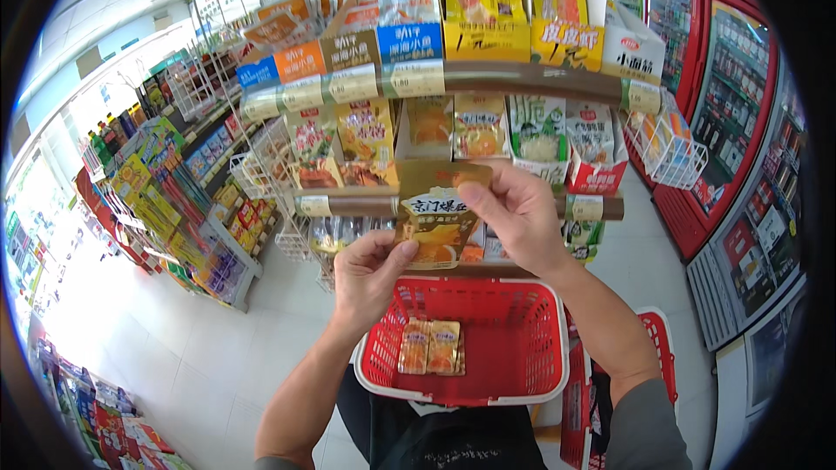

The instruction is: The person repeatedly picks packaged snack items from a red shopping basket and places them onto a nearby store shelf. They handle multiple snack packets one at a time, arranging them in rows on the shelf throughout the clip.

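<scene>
My left hand (372, 274) pinches the lower left edge of a brown and gold snack packet (434, 225), and my right hand (522, 215) grips its upper right corner. The packet is held upright in front of the shelf, its printed face towards me. Below it is a red plastic shopping basket (509, 352) with a white rim. Small gold and orange snack packets (444, 347) lie side by side in the basket's left part. Behind my hands, a display box (426, 124) on the middle shelf holds a similar packet, beside other boxed snacks.
Boxed snacks (486, 0) fill the upper shelf, whose brown front rail (522, 81) carries price tags. More red baskets (578, 405) stand at the lower right. Red-framed drink coolers (731, 91) line the right side. A wire rack (673, 150) hangs at the shelf's right end; hanging goods (157, 196) stand left.
</scene>
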`<state>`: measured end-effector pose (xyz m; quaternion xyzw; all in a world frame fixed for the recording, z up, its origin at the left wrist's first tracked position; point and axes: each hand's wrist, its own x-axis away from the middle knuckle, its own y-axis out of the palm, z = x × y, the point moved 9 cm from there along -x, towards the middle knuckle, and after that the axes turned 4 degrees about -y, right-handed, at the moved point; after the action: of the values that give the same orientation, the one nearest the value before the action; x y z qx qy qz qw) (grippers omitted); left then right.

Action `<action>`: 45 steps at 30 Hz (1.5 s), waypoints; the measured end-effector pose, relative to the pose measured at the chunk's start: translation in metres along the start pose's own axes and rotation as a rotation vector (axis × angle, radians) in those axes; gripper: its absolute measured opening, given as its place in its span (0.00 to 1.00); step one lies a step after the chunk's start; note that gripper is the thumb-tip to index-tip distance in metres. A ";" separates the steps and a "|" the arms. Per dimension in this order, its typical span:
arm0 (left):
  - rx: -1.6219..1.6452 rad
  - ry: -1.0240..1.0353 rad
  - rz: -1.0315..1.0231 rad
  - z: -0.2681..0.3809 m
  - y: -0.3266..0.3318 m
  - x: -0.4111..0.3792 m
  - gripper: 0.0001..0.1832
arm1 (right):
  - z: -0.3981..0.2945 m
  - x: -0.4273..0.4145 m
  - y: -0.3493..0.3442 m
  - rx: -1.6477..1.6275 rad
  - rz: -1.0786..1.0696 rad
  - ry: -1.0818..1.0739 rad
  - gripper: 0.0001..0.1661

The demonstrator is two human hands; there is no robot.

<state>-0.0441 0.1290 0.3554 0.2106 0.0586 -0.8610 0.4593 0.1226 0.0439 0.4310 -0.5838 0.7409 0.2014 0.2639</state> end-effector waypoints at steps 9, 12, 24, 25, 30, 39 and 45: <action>-0.239 -0.493 -0.142 -0.168 -0.006 0.087 0.12 | 0.210 0.168 0.008 -0.172 -0.052 0.613 0.13; -0.559 -0.674 -0.361 -0.226 -0.008 0.110 0.27 | 0.266 0.217 0.010 -0.092 -0.095 0.836 0.13; -1.108 -0.828 -1.074 -0.376 0.022 0.179 0.53 | 0.430 0.316 0.018 0.150 -0.222 1.312 0.14; -1.115 -0.817 -1.129 -0.383 0.021 0.185 0.52 | 0.434 0.320 0.018 0.197 -0.253 1.338 0.15; -1.148 -0.769 -1.276 -0.394 0.024 0.203 0.47 | 0.449 0.331 0.013 0.206 -0.234 1.231 0.12; -1.095 -0.727 -1.298 -0.410 0.018 0.212 0.37 | 0.418 0.302 0.001 0.883 -0.408 0.991 0.39; -1.111 -0.546 -1.220 -0.390 0.020 0.198 0.33 | 0.393 0.285 0.007 0.822 -0.582 0.886 0.31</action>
<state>-0.0042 0.0806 -0.0780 -0.3264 0.4608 -0.8239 -0.0482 0.1258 0.0682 -0.0542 -0.6391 0.6082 -0.4354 0.1792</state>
